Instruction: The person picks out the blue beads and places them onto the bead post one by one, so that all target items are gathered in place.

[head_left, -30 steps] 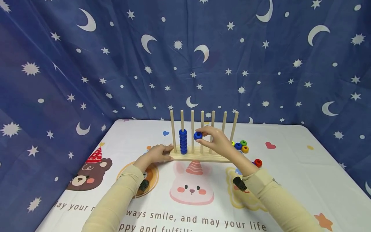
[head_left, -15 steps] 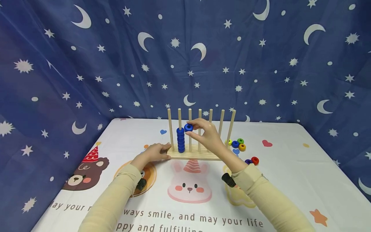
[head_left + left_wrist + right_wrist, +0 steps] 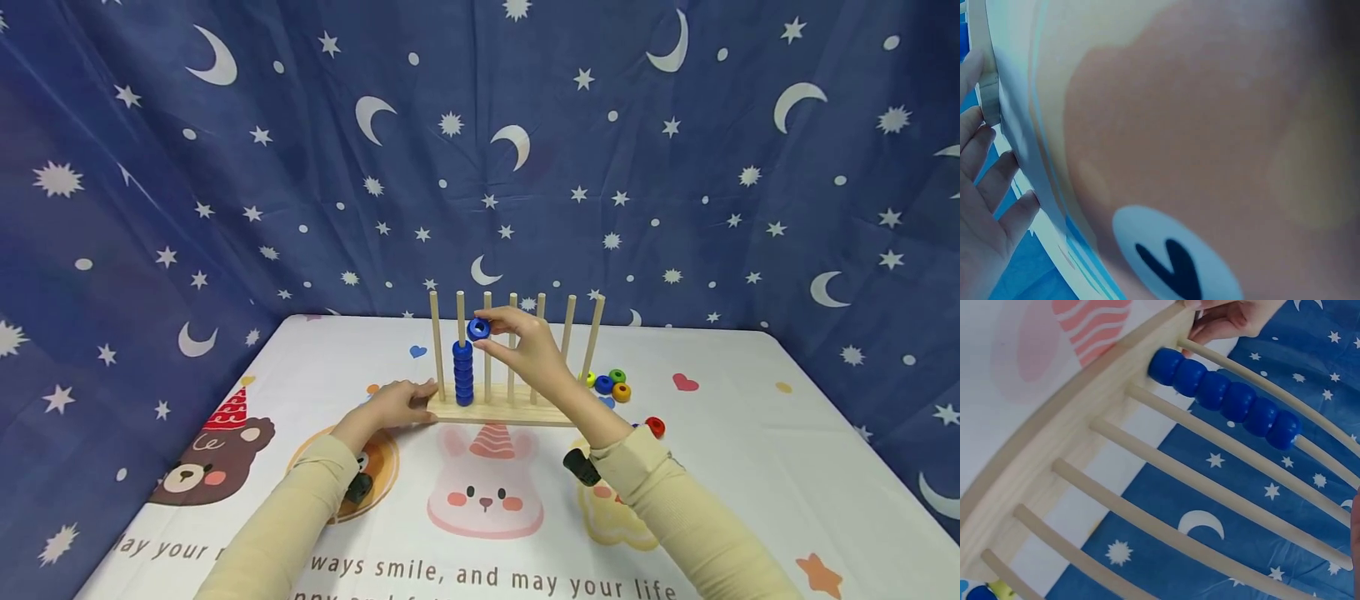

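Note:
A wooden peg rack [image 3: 501, 414] with several upright pegs stands on the table. In the head view, its second peg from the left carries a stack of blue beads [image 3: 1223, 394]. My left hand [image 3: 392, 406] holds the left end of the rack's base between thumb and fingers; the left wrist view shows the fingers [image 3: 999, 180] spread beside that end. With thumb and fingertips, my right hand [image 3: 535, 347] pinches another blue bead [image 3: 478, 329]. This bead is just right of the second peg, slightly above the stack, its hole facing the head camera.
Right of the rack lie loose beads: a green one [image 3: 617, 377], an orange one [image 3: 622, 392], a blue one [image 3: 604, 384], a red one [image 3: 655, 427] and a partly hidden yellow one. The tablecloth [image 3: 735, 467] has printed animals. A dark blue curtain [image 3: 480, 208] hangs behind.
My right hand has carried the pinched blue bead leftward and up, from right of the third peg to beside the second. My left hand stays at the rack's end; the head view has shifted slightly.

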Motion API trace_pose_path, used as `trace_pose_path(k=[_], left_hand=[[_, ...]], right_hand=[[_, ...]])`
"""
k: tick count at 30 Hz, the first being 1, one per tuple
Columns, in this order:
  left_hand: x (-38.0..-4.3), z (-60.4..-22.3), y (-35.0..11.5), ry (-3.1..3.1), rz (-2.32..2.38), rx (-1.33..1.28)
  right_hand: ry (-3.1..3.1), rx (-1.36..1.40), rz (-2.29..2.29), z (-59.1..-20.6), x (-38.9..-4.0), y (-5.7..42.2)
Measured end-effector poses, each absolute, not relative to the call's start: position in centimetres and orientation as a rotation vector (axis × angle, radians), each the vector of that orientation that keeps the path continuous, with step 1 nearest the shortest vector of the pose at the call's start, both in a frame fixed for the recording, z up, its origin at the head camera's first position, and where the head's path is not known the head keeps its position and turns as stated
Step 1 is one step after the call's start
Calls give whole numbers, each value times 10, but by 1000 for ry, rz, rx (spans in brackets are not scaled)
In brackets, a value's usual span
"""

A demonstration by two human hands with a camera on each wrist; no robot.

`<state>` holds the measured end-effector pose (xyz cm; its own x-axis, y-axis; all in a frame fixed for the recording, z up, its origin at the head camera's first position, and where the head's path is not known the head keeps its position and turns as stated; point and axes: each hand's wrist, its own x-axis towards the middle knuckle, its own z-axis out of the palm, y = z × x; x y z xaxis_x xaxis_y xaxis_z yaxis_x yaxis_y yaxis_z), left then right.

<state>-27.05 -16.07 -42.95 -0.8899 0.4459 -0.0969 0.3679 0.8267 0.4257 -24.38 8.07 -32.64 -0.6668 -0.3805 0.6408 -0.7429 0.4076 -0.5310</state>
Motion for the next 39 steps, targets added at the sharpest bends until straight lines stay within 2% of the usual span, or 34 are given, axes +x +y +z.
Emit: trace_pose_path(k=[16,33,39], left_hand=[[-269,-427,-163,2823,620,623],[-279,-441,-167,2815,649,625],[-270,-431,-164,2802,647,584]], right_hand=[[-2158,1048,1144,-298,-254,64],[-2170,983,1163,-290,-269,60],[-2212,942,1211,-290,-274,57]])
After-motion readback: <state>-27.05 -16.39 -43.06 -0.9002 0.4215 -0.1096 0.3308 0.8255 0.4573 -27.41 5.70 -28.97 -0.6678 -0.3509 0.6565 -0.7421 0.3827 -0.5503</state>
